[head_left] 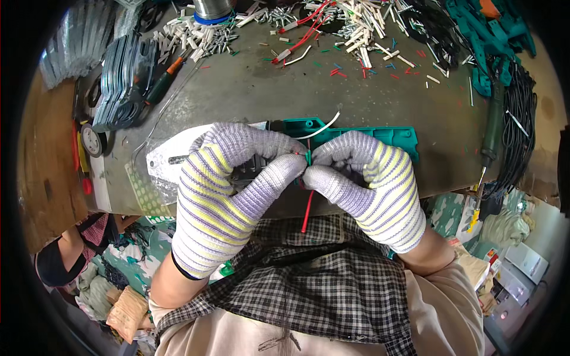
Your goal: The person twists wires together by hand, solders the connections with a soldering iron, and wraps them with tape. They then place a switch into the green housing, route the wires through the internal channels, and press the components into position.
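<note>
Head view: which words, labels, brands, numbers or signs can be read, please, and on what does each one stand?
None can be read.
Teal casing: no legible text.
Small package, lower right: any print is too small and blurred.
Beige shirt: dark marks, not readable as letters.

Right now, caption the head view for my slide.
Gloved left hand and right hand pinch thin coloured wires near a teal plastic casing on a grey workbench.
</note>
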The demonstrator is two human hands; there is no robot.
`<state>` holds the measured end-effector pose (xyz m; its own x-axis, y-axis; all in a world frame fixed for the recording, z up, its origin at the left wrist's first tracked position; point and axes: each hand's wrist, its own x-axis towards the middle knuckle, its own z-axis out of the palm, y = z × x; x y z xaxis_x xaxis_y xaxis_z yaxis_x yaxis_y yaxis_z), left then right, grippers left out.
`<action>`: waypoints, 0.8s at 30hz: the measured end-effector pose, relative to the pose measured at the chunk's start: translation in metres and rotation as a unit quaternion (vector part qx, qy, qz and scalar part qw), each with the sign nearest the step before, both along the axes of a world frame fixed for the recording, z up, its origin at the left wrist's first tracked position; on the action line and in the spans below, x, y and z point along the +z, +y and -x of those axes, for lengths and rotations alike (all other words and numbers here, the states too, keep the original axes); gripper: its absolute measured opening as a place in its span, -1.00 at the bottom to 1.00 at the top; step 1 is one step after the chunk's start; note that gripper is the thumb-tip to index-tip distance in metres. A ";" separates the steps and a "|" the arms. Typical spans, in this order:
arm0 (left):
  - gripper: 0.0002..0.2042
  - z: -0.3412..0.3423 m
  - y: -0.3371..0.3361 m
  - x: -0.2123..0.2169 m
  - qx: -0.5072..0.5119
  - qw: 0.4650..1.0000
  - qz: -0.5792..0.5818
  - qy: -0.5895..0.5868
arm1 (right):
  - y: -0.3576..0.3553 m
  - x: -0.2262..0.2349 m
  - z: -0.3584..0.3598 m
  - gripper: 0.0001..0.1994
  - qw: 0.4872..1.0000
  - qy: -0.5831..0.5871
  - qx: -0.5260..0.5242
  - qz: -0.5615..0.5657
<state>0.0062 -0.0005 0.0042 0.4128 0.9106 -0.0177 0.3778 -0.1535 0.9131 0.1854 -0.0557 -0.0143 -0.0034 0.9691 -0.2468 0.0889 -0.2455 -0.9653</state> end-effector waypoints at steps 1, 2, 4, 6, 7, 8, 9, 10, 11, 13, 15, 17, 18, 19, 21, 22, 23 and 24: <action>-0.90 0.001 0.000 -0.001 0.001 1.000 0.001 -0.001 | 0.003 0.005 0.000 -0.83 0.999 -0.021 0.006 0.025; -0.90 0.002 0.000 -0.002 -0.004 1.000 -0.008 0.005 | 0.005 0.008 -0.001 -0.83 0.999 -0.021 0.007 0.026; -0.89 0.004 0.001 -0.004 -0.016 0.999 -0.027 0.017 | 0.006 0.010 -0.002 -0.84 0.998 -0.043 0.029 0.039; -0.89 0.003 0.001 -0.004 -0.010 1.000 -0.020 0.015 | 0.007 0.008 -0.002 -0.84 0.998 -0.039 0.026 0.032; -0.89 0.003 0.000 -0.003 -0.004 1.000 -0.014 0.014 | 0.007 0.007 -0.002 -0.84 0.999 -0.033 0.023 0.024; -0.89 0.003 0.001 -0.003 -0.004 1.000 -0.013 0.014 | 0.007 0.007 -0.001 -0.84 0.999 -0.034 0.023 0.025; -0.89 0.004 0.003 -0.004 -0.011 1.000 -0.015 0.015 | 0.008 0.006 -0.001 -0.85 0.999 -0.026 0.017 0.028; -0.88 0.004 0.003 -0.004 -0.017 1.000 -0.016 0.017 | 0.008 0.006 -0.001 -0.85 0.999 -0.017 0.013 0.032; -0.88 0.005 0.003 -0.005 -0.014 1.000 -0.014 0.017 | 0.008 0.005 -0.001 -0.85 0.999 -0.017 0.016 0.034; -0.88 0.006 0.005 -0.006 -0.021 0.999 -0.033 0.019 | 0.009 0.002 -0.001 -0.84 0.999 -0.020 0.020 0.016; -0.88 0.004 0.005 -0.007 -0.018 0.999 -0.031 0.010 | 0.008 0.002 0.000 -0.85 1.000 -0.001 0.015 0.027; -0.88 0.005 0.004 -0.006 -0.015 0.999 -0.031 0.001 | 0.008 -0.007 -0.002 -0.87 0.994 -0.040 0.028 -0.095; -0.88 0.005 0.004 -0.005 -0.006 0.999 -0.038 0.018 | 0.007 -0.009 -0.002 -0.87 0.994 -0.041 0.030 -0.095; -0.88 0.005 0.004 -0.004 0.004 0.998 -0.046 0.035 | 0.005 -0.010 -0.002 -0.87 0.974 -0.099 0.041 -0.198; -0.88 0.006 0.011 0.005 -0.026 0.997 -0.043 0.052 | -0.011 -0.019 -0.003 -0.86 0.906 -0.249 0.149 -0.307; -0.87 0.006 0.016 0.007 -0.058 0.995 -0.039 0.067 | -0.017 -0.026 -0.006 -0.80 0.833 -0.326 0.271 -0.354; -0.86 0.005 0.022 0.005 -0.094 0.992 -0.043 0.065 | -0.022 -0.028 -0.008 -0.77 0.839 -0.295 0.273 -0.366; -0.86 0.004 0.028 0.004 -0.095 0.993 -0.046 0.061 | -0.024 -0.027 -0.009 -0.74 0.845 -0.265 0.273 -0.376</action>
